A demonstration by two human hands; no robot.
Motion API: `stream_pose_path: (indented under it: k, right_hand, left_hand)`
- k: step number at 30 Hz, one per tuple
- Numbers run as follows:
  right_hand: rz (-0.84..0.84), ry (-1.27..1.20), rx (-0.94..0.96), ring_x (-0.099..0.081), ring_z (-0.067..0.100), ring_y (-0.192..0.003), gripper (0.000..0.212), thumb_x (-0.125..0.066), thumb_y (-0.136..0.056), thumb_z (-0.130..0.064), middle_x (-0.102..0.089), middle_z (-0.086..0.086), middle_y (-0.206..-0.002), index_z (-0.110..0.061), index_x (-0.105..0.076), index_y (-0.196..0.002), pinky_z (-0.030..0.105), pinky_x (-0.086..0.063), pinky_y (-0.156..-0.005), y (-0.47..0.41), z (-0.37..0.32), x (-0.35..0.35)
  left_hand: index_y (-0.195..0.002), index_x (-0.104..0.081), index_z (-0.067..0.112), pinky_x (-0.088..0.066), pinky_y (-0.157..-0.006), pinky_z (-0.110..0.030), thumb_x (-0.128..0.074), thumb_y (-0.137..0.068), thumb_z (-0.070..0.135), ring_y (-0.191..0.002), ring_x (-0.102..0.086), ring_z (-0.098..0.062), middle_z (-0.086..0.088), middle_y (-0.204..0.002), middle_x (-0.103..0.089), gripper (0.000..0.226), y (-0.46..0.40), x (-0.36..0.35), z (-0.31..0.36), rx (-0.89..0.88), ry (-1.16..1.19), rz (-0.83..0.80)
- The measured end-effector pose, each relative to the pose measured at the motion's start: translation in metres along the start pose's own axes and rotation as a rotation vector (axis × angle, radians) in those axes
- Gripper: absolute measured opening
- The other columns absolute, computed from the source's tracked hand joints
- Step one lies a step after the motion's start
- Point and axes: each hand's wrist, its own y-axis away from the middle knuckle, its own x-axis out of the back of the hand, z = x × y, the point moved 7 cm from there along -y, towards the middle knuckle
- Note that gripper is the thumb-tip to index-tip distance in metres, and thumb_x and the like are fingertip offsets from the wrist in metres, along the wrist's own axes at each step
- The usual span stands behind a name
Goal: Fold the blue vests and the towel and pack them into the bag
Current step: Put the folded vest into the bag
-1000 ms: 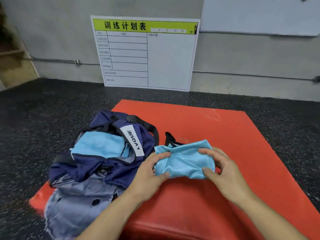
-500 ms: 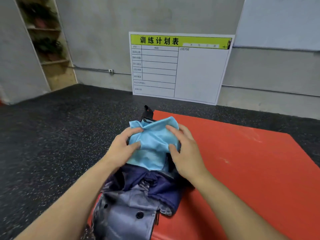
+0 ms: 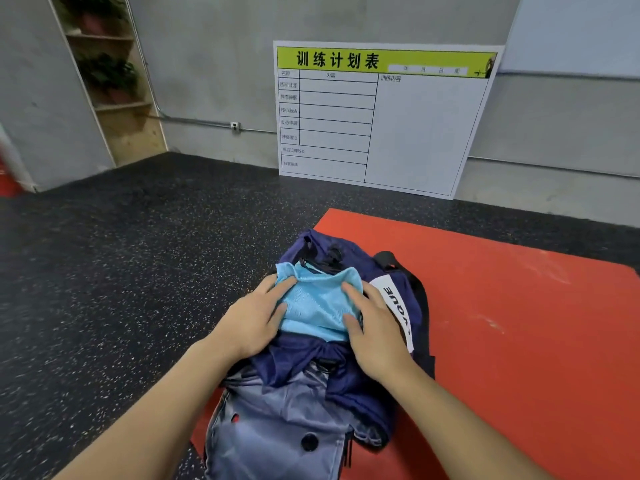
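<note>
A folded light blue vest lies in the mouth of the navy bag, which sits at the left edge of the red mat. My left hand grips the vest's left side, thumb on top. My right hand holds its right side, thumb and fingers on the cloth, and covers part of the bag's white label strap. The bag's grey lower part points toward me. Whatever lies under the vest inside the bag is hidden. No towel shows.
Dark speckled rubber floor surrounds the mat. A white planning board with a green header leans on the concrete wall behind. A wooden shelf with plants stands at the back left. The bag's black straps lie to its right.
Both hands carried the folded vest left from the red mat to the bag and lowered it into the opening, over the blue cloth that lay inside.
</note>
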Motion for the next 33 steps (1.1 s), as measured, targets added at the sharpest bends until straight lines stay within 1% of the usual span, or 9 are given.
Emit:
stream_pose_path:
  k: [4,7,12,14,16,20,25,28,33]
  right_hand:
    - [0.072,0.05,0.001,-0.051,0.01,-0.124,0.039,-0.052,-0.105,-0.026,-0.047,-0.013,-0.145,-0.025,-0.057,-0.144,0.025,-0.04,-0.101,0.004,0.003,0.002]
    - [0.114,0.066,0.013,-0.058,0.006,-0.097,0.023,-0.053,-0.104,-0.032,-0.064,-0.014,-0.108,-0.028,-0.075,-0.11,0.031,-0.048,-0.086,0.005,0.006,0.006]
    - [0.121,0.15,-0.069,-0.053,0.007,-0.069,0.03,-0.053,-0.1,-0.044,-0.059,-0.008,-0.071,-0.025,-0.06,-0.078,0.032,-0.037,-0.062,-0.004,0.002,0.014]
    - [0.142,0.214,-0.043,-0.054,0.011,-0.077,0.023,-0.054,-0.099,-0.046,-0.056,-0.01,-0.084,-0.027,-0.054,-0.085,0.034,-0.04,-0.067,-0.011,-0.009,0.014]
    - [0.174,0.279,0.022,-0.055,0.02,-0.097,0.017,-0.057,-0.099,-0.04,-0.054,-0.005,-0.112,-0.025,-0.053,-0.104,0.036,-0.046,-0.081,-0.017,-0.02,0.01]
    - [-0.083,0.377,0.159,-0.021,0.023,-0.151,0.068,-0.051,-0.097,-0.011,-0.011,0.0,-0.169,-0.032,-0.027,-0.157,0.036,-0.028,-0.122,-0.03,-0.016,-0.022]
    - [-0.357,0.16,-0.022,-0.022,0.018,-0.153,0.066,-0.034,-0.107,-0.024,0.005,-0.009,-0.171,-0.034,-0.002,-0.163,0.03,-0.022,-0.122,-0.033,0.011,-0.038]
    - [-0.317,0.121,-0.012,-0.013,0.014,-0.156,0.063,-0.032,-0.11,-0.039,0.007,-0.01,-0.171,-0.033,0.001,-0.163,0.03,-0.015,-0.124,-0.036,0.013,-0.042]
    - [-0.259,-0.007,-0.021,-0.007,0.008,-0.156,0.06,-0.028,-0.111,-0.041,0.003,-0.012,-0.171,-0.041,0.004,-0.162,0.023,-0.009,-0.122,-0.025,0.025,-0.064]
  left_hand:
    - [-0.14,-0.047,0.041,-0.052,-0.089,-0.039,-0.028,-0.104,0.053,-0.111,-0.061,-0.018,0.016,-0.134,-0.046,0.042,0.003,0.006,-0.001,-0.005,0.058,0.132]
    - [-0.108,-0.059,0.034,-0.052,-0.082,-0.041,-0.016,-0.097,0.065,-0.096,-0.061,-0.014,0.013,-0.104,-0.049,0.053,0.002,0.006,-0.003,0.062,0.094,0.18]
    - [-0.084,-0.068,0.024,-0.044,-0.078,-0.04,-0.04,-0.094,0.059,-0.093,-0.05,-0.025,0.002,-0.097,-0.044,0.046,0.0,0.022,0.008,0.081,-0.084,0.456]
    - [-0.084,-0.064,0.021,-0.041,-0.078,-0.04,-0.056,-0.092,0.047,-0.096,-0.048,-0.023,0.0,-0.1,-0.047,0.029,-0.003,0.033,0.032,-0.061,-0.114,0.578]
    - [-0.097,-0.063,0.02,-0.044,-0.082,-0.041,-0.06,-0.093,0.038,-0.1,-0.053,-0.021,0.001,-0.108,-0.053,0.019,-0.016,0.028,0.051,-0.21,-0.093,0.522]
    - [-0.135,-0.056,0.025,-0.04,-0.107,-0.052,-0.039,-0.097,0.045,-0.126,-0.053,-0.02,0.005,-0.134,-0.057,0.047,-0.041,-0.014,0.034,-0.151,-0.091,0.235]
    - [-0.157,-0.028,0.04,-0.013,-0.125,-0.049,-0.008,-0.09,0.066,-0.156,-0.007,-0.019,0.007,-0.167,-0.022,0.074,-0.046,-0.043,0.008,-0.008,0.042,0.019]
    - [-0.158,-0.026,0.034,-0.004,-0.126,-0.032,-0.02,-0.103,0.052,-0.157,-0.005,-0.017,0.005,-0.167,-0.02,0.059,-0.046,-0.045,0.01,-0.017,0.142,0.031]
    - [-0.158,-0.032,0.026,-0.001,-0.122,-0.021,-0.013,-0.098,0.055,-0.155,-0.012,-0.014,0.002,-0.165,-0.026,0.069,-0.039,-0.059,0.005,-0.032,0.164,0.113]
